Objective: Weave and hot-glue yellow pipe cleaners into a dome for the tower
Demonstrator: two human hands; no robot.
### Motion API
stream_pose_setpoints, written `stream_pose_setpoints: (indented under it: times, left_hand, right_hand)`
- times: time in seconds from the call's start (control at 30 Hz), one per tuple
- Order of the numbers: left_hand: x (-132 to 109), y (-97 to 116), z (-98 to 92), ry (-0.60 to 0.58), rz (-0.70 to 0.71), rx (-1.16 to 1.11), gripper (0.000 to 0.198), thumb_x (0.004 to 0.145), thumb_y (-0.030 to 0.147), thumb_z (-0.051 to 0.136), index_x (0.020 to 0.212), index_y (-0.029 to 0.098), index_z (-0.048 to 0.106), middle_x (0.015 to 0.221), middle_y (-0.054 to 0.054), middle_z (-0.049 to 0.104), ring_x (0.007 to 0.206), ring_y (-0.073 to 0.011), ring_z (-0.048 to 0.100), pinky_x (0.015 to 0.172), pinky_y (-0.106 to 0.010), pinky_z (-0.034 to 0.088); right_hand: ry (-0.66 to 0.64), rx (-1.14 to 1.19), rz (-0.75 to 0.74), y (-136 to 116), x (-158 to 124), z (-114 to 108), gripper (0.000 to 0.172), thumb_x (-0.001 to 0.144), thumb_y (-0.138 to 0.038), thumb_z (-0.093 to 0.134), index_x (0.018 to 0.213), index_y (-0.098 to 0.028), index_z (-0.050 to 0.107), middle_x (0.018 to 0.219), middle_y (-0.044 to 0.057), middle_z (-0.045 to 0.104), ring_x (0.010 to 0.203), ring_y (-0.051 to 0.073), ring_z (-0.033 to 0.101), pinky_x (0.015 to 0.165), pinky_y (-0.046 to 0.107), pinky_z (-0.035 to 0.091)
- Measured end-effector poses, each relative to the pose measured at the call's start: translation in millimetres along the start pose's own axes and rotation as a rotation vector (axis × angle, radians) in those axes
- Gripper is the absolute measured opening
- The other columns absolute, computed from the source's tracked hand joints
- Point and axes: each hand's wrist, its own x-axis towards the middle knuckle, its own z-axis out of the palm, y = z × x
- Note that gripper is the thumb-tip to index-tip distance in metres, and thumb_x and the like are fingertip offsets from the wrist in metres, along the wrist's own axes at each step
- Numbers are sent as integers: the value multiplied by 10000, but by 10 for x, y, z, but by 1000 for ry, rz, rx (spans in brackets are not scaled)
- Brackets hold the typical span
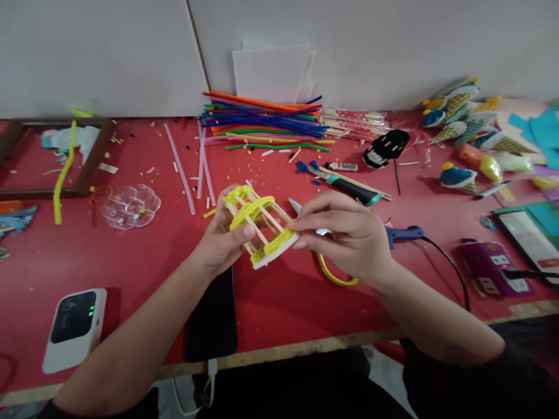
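A small cage-like model of yellow strips and thin wooden sticks is held above the red table. My left hand cups it from the left, thumb pressed on a yellow ring. My right hand pinches its right end at the white-edged base, fingers closed. A curved yellow strip lies on the table under my right hand. A blue hot glue gun rests just right of that hand.
A pile of coloured straws lies at the back. A black phone and a white device sit near the front edge. Scissors, a clear plastic tray, a wooden frame and paper cones surround the hands.
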Motion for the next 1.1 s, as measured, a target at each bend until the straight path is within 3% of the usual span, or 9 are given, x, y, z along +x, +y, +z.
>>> stream_pose_setpoints:
  times: [0.17,0.37,0.47,0.57,0.63,0.7,0.87,0.97,1.1]
  left_hand:
    - [-6,12,4,-86,-16,-70,577,707,446,909,1183,380,588,1160,-7,721,945,-217,773,822,-383,666]
    - [5,-2,-9,-146,-47,-67,704,692,505,899,1290,364,556,1171,-72,733,941,-276,785,695,-355,658]
    - [2,-4,-23,-176,-61,-106,711,690,480,903,1305,368,566,1168,-74,759,951,-283,791,740,-385,660]
    - [-15,7,-36,-178,-89,-135,608,678,482,910,1205,339,642,1146,-64,777,959,-274,795,809,-407,660]
    - [-32,24,-36,-165,-106,-118,571,684,554,886,1152,299,682,1138,-85,784,961,-288,796,813,-417,662]
    - [-46,44,-29,-121,-89,-78,572,722,644,820,1142,272,707,1154,-107,783,998,-307,790,824,-425,663]
    - [-39,59,-30,-128,30,22,621,870,771,543,1190,271,727,1174,-115,778,1094,-328,761,853,-450,659]
    - [-27,61,-39,-146,46,90,613,915,754,479,1232,287,717,1128,-104,791,1103,-331,757,876,-470,655]
    - [-15,85,-12,-161,14,130,602,876,755,559,1175,266,741,1030,-102,806,1167,-349,732,931,-470,641]
  right_hand:
    - [-7,236,65,-31,-44,17,48,879,-294,789,857,-252,798,839,21,737,736,135,688,687,279,588]
    - [164,500,349,-67,-10,24,351,911,-546,689,785,-265,519,849,13,721,846,191,710,759,363,606]
    - [162,594,385,-78,23,-14,414,921,-589,640,787,-288,390,608,-63,556,743,192,703,801,409,612]
    - [86,701,435,-100,22,-74,375,943,-559,617,818,-300,376,524,-120,322,414,118,450,562,307,552]
    - [82,719,508,-104,6,-100,392,931,-572,629,824,-301,367,546,-123,295,372,93,285,422,241,414]
    - [109,699,544,-79,-15,-93,413,915,-583,648,822,-298,363,554,-117,309,396,92,247,396,219,328]
    - [97,662,481,89,-117,68,259,977,-525,597,972,-274,530,587,-98,391,449,89,312,424,217,304]
    - [-13,495,416,148,-211,177,383,936,-561,652,1138,-240,601,684,-63,521,520,90,434,471,227,381]
    - [-28,209,245,120,-301,228,223,928,-436,709,986,-221,706,708,-25,665,586,103,575,543,234,466]
